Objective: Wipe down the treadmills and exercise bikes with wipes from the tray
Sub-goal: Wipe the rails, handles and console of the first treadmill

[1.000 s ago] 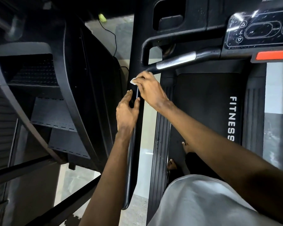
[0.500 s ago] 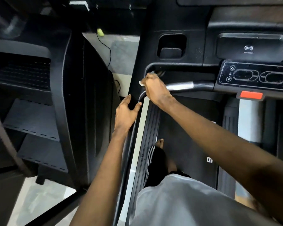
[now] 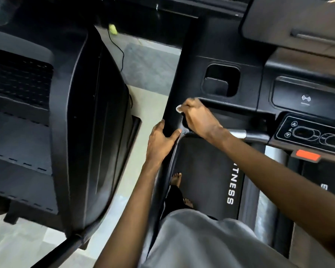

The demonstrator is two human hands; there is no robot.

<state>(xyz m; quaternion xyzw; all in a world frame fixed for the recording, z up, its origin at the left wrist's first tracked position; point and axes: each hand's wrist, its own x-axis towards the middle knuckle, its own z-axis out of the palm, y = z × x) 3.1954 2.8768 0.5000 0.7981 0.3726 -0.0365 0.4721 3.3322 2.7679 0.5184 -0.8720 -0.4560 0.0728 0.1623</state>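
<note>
Work looks early: the right hand (image 3: 199, 120) fingers (image 3: 189, 105) pinch a wipe (image 3: 179, 108) at the treadmill (image 3: 207, 171) upright (image 3: 182, 74), the left hand (image 3: 160, 144) fingers curl round its rail (image 3: 169, 169), and the console (image 3: 309, 134) seems untouched.

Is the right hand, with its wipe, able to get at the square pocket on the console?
Probably yes: the right hand, holding the wipe, is just below the pocket, with nothing between them. The left hand grips the post lower down, out of the way.
</note>
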